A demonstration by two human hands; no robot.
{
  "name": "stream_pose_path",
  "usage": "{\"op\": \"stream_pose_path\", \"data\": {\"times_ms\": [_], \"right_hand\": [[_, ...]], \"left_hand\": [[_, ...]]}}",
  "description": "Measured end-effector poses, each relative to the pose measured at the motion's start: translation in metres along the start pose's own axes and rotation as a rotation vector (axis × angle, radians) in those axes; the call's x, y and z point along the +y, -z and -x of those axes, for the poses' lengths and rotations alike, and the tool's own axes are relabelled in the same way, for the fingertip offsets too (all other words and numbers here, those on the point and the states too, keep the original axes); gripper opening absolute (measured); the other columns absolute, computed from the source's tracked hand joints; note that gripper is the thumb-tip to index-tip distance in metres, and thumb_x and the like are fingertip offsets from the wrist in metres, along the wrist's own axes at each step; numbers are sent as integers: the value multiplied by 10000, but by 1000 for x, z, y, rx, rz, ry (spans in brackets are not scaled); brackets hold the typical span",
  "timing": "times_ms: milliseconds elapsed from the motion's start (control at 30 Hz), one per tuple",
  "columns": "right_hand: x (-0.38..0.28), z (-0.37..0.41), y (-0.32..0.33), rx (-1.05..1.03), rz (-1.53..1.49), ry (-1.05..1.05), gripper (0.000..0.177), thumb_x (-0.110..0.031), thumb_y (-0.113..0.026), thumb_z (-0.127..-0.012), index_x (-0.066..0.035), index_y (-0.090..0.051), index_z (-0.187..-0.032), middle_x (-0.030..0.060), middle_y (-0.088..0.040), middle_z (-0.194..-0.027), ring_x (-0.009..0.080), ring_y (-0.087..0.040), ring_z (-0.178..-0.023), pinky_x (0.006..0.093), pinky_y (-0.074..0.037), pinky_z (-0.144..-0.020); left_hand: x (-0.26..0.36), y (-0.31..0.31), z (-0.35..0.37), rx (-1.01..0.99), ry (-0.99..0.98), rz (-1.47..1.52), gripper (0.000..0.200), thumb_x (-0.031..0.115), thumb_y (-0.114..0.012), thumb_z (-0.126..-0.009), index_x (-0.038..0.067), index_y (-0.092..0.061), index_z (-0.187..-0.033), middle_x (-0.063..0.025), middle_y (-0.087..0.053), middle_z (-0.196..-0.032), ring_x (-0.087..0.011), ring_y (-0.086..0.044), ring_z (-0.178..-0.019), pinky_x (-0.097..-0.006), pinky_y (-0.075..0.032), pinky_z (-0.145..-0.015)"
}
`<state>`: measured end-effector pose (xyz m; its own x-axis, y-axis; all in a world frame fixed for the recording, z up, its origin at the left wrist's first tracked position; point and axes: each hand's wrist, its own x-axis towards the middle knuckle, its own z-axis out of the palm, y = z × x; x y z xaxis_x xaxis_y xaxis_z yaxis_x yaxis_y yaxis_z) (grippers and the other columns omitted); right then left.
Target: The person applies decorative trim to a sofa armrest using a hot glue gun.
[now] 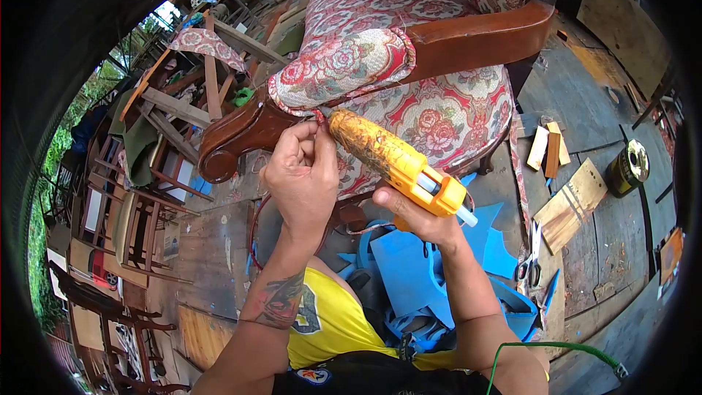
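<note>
My right hand [420,218] is wrapped round the handle of a yellow glue gun [387,157], its barrel stained brown and a pale glue stick poking out of its rear. The gun's nozzle points at the lower edge of the floral armrest pad [351,66] on a wooden sofa arm [475,33]. With fingertips pinched, my left hand [303,168] holds a red braided trim cord [320,117] against that edge, close to the nozzle. The cord runs on round the pad's border. Below lies the floral sofa seat [439,113].
Blue foam scraps [413,271] lie on the floor under my arms. Scissors [534,256], a wooden board [570,205] and an open tin [627,168] are at the right. Stacked chair frames [139,227] and loose timber [183,110] fill the left. A green cable [563,347] crosses my right arm.
</note>
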<state>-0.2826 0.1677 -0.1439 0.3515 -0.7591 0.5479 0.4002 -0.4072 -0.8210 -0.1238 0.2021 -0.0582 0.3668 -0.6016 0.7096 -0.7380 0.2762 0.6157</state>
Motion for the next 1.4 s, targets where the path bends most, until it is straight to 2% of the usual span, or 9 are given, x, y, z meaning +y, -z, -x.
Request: {"op": "stream_pose_path", "data": {"times_ms": [200,333,933,1033,1100,1200,1300,1333,1400], "right_hand": [[2,-1,-1,26,-41,72,222,-125,-827,-885,-32,-692,-1035,1,-674,-863,106,-606,-771,287,-515,-703],[0,-1,0,13,-33,37,207,-122,-821,-888,-28,-697,-1023,11,-688,-859,114,-627,-775,293,-529,-707],[2,0,4,-29,-6,-15,220,-136,-823,-891,-25,-696,-1033,13,-699,-850,111,-646,-773,285,-541,-701],[3,0,4,-31,-5,-60,266,-207,-831,-882,-51,-709,-1059,42,-705,-883,141,-652,-778,302,-518,-703],[6,0,5,-82,-112,-76,178,-80,-776,-909,-7,-693,-1049,56,-714,-942,160,-671,-881,318,-551,-814],[3,-4,5,-157,-269,-106,214,-53,-750,-915,0,-686,-1112,97,-728,-1032,189,-686,-984,355,-546,-924],[-6,-4,0,-89,-332,-126,275,-54,-743,-918,3,-670,-1177,119,-730,-1097,208,-688,-1054,385,-532,-991],[-5,-4,0,-88,-333,-126,275,-54,-743,-918,3,-670,-1177,119,-730,-1097,208,-688,-1054,385,-532,-991],[2,-3,1,-131,-310,-101,258,-171,-745,-958,-31,-673,-1163,60,-726,-1004,161,-676,-913,303,-545,-813]], "left_hand": [[0,-1,0,-1,-7,-13,69,-4,-683,-931,-52,-665,-976,-30,-641,-608,-24,-550,-560,-229,-415,-510],[1,-1,1,-23,15,31,81,-2,-659,-956,-72,-642,-992,-5,-634,-653,-9,-533,-601,-199,-368,-524],[2,2,0,-53,-8,-1,64,-17,-637,-967,-79,-632,-985,-17,-633,-660,-9,-533,-610,-201,-370,-519],[0,0,0,-51,-3,42,58,-19,-635,-968,-76,-631,-979,-12,-628,-658,-8,-531,-605,-199,-365,-516],[1,1,0,-54,-6,43,55,-20,-632,-968,-74,-631,-976,-10,-625,-656,-8,-528,-601,-200,-361,-514],[-1,1,0,-57,4,52,53,-21,-630,-968,-73,-632,-977,-7,-621,-653,-7,-521,-596,-201,-352,-510],[1,1,0,-55,-3,31,56,-20,-631,-967,-73,-634,-982,-4,-619,-650,-6,-517,-593,-205,-348,-507],[2,1,0,-49,-25,1,58,-19,-633,-966,-74,-635,-985,-3,-619,-649,-6,-516,-590,-207,-347,-506],[4,1,0,-52,-15,6,61,-18,-635,-965,-74,-636,-987,-1,-619,-649,-6,-516,-590,-207,-347,-506]]}}
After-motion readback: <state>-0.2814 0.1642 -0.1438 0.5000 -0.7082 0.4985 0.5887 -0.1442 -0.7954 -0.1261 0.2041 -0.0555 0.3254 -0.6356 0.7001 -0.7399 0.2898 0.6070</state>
